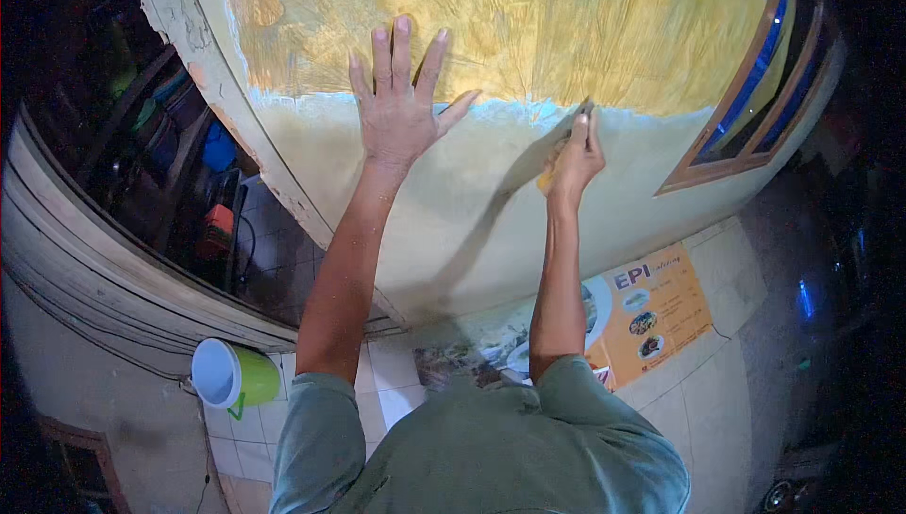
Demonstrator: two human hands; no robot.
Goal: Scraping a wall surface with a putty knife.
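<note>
My left hand (398, 117) lies flat on the wall with its fingers spread, across the lower border of a large yellow-gold textured sheet or coating (495, 32). Right of it, my right hand (575, 156) is closed around a small tool (588, 107) with a dark tip and what looks like a yellow handle; the exact kind cannot be told. The tip touches the border, where a ragged pale blue strip (541, 110) shows. Below the border the wall (453, 209) is plain and pale. A shadow from my right arm falls across it.
At the right is a wood-framed window (743, 117). A doorway with peeling trim (233, 124) opens at the left, with shelves and containers inside. A green and white bucket (256, 376) stands or lies on the tiled floor. A printed banner (655, 316) lies along the wall's foot.
</note>
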